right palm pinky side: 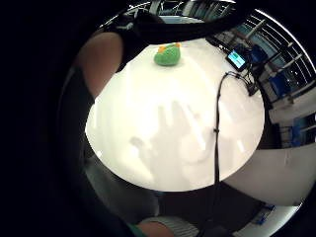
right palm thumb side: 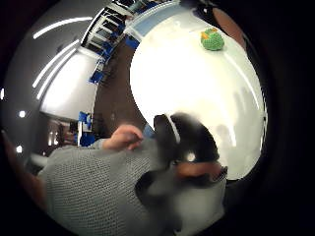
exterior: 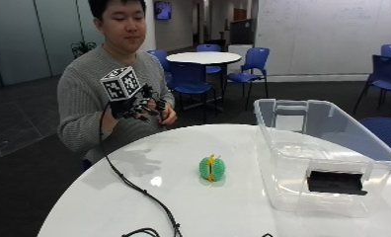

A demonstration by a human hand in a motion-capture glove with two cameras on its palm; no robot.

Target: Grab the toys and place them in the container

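A green knitted toy (exterior: 212,169) with orange trim lies alone near the middle of the round white table (exterior: 182,212). It also shows in the palm views, small and distant: the toy (right palm pinky side: 167,54) and the toy (right palm thumb side: 212,40). My gloved right hand (exterior: 135,106) hangs in the air above the table's far edge, in front of the person's chest, with its fingers spread and holding nothing. Its spread shadow falls on the tabletop. The clear plastic container (exterior: 314,101) stands on the right side of the table, to the right of the toy.
A black cable (exterior: 136,190) runs from the hand across the left part of the table to its front edge. The bare left hand (exterior: 167,116) is held just beside the gloved one. A dark object (exterior: 335,182) shows through the container's front wall.
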